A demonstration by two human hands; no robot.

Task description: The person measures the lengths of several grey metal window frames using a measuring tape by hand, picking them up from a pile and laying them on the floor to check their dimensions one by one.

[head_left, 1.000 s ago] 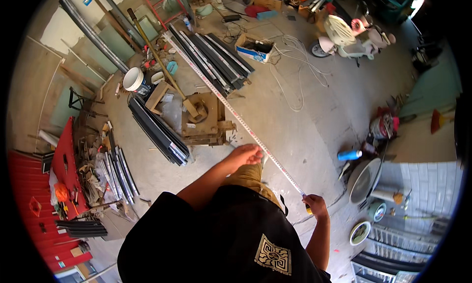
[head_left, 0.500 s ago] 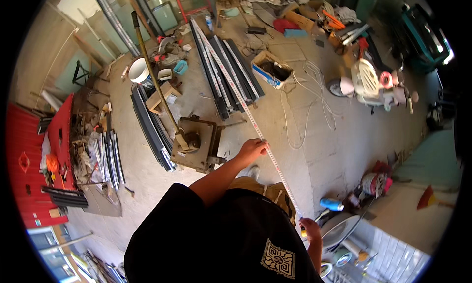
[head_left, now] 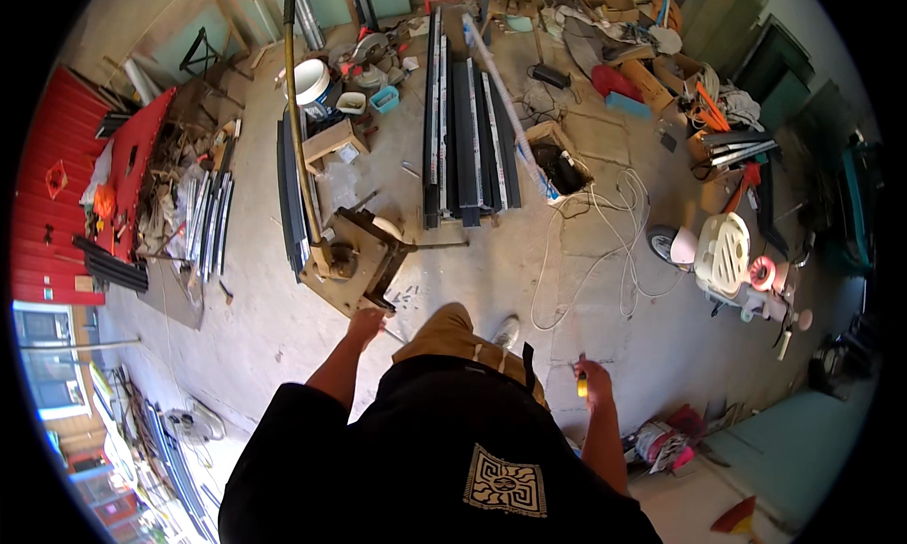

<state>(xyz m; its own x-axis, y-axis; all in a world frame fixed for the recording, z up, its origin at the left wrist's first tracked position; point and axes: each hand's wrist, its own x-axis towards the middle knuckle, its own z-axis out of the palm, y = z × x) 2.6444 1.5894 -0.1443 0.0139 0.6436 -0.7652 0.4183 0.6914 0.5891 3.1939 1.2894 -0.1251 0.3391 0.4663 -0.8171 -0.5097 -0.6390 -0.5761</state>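
Note:
My right hand (head_left: 593,382) is closed around a tape measure (head_left: 582,385) with a yellow case, at the right of my body. A long, blurred whitish strip (head_left: 511,110), seemingly the tape's blade, slants across the floor beside the dark metal profiles (head_left: 472,138); whether it still joins the case I cannot make out. My left hand (head_left: 367,327) is lowered at the near corner of a metal machine stand (head_left: 351,261) with a long upright lever (head_left: 299,138). Its fingers look spread, with nothing visible held in them.
Beyond the profiles' right side stands an open cardboard box (head_left: 564,171), with a white cable (head_left: 605,251) looped near it. A pale scooter (head_left: 727,251) is at the right. White bucket (head_left: 314,86) and wooden box (head_left: 333,144) stand behind the machine. More profiles (head_left: 210,218) lie left.
My left hand has let go of the tape's blade and moved left and down to the machine stand. The straight blade between my hands is gone. My view has turned to the right.

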